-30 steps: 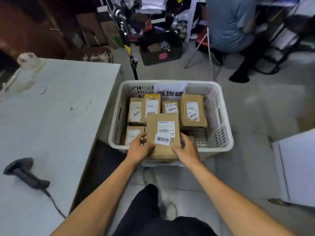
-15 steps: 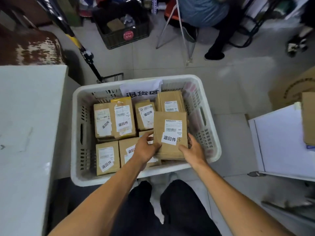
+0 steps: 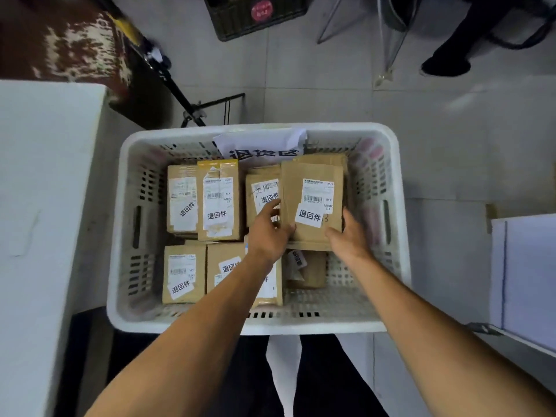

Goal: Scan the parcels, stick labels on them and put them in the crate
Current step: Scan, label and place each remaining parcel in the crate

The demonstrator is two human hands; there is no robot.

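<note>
Since half a second ago the parcel (image 3: pixel 311 203) has travelled deeper into the crate (image 3: pixel 120 224), now at its far right over other labelled parcels. The left hand (image 3: pixel 269 233) pinches its near left corner; the right hand (image 3: pixel 349 236) cups its near right edge, fingers curled. Already labelled, it looks nearly placed; releasing it seems next.

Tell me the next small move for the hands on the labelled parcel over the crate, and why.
Probably let go and draw back. The parcel already carries its return sticker and lies on others at the white crate's far right; the left hand and right hand only hold its near edge.
</note>
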